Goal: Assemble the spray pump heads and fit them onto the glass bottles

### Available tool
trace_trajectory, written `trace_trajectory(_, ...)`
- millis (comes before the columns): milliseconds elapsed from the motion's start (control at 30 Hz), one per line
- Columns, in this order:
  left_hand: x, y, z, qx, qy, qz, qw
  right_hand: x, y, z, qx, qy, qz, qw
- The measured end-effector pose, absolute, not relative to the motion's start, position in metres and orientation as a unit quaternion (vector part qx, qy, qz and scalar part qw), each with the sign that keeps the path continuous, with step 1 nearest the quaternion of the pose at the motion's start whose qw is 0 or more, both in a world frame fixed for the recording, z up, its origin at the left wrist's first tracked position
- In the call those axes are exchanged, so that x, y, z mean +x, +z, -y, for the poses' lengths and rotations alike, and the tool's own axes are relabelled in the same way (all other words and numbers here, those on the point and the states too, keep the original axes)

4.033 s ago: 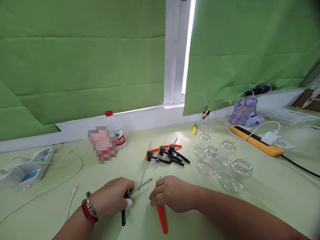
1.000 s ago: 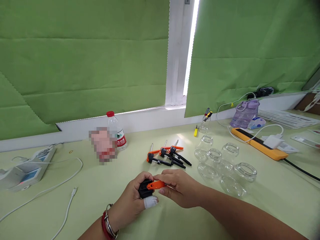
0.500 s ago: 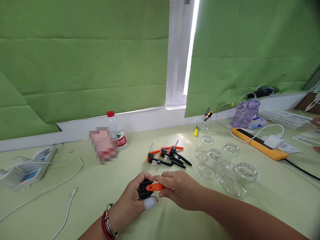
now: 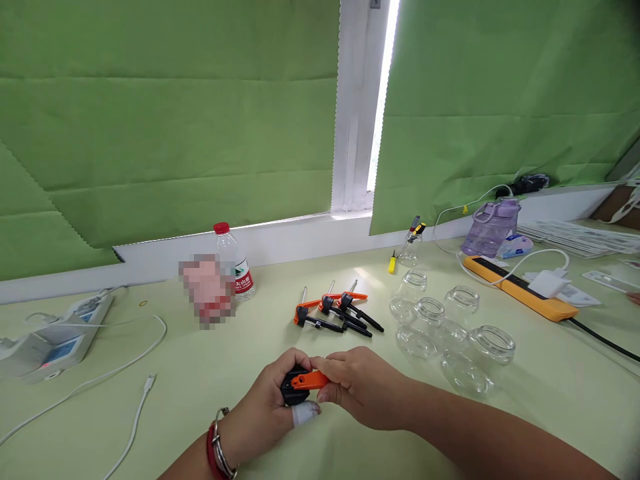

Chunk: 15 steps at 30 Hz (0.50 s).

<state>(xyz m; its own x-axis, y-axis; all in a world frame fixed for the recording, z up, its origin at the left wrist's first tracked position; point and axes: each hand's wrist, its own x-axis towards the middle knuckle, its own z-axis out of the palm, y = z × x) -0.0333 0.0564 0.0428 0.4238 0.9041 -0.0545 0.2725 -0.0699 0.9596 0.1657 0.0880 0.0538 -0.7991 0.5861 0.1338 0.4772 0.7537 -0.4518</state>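
Low in the middle of the view, my left hand (image 4: 270, 399) is closed around a black rounded part (image 4: 295, 385). A white wrap covers one of its digits. My right hand (image 4: 361, 389) pinches the free end of an orange lever (image 4: 310, 380), which lies across the top of the black part. Beyond my hands, three assembled black-and-orange pieces (image 4: 327, 308) rest on the table, each with a metal rod, an orange lever and a black handle. My fingers hide much of the held part.
Several clear glass jars (image 4: 429, 309) stand to the right. Behind them, a jar (image 4: 411, 252) holds tools beside a yellow tool (image 4: 392, 263). An orange power strip (image 4: 520, 288) and a purple bottle (image 4: 493, 228) are farther right. A water bottle (image 4: 243, 273) and a white cable (image 4: 135, 417) lie left.
Both hands have shifted slightly toward me with the black part and lever. The lever's angle looks slightly different. A co-worker's hand at the far right edge has mostly left view.
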Motion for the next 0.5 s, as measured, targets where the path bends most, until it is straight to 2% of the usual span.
trace_trajectory(167,-0.032,0.041,-0.055,0.68,0.296,-0.448,0.499,0.161,0.049,-0.085,-0.291,0.122,0.941,0.124)
trace_trajectory(500,-0.03,0.037,-0.052,0.668,0.328,-0.411,0.526,0.16,0.031,-0.081,-0.231,-0.034,0.965,0.121)
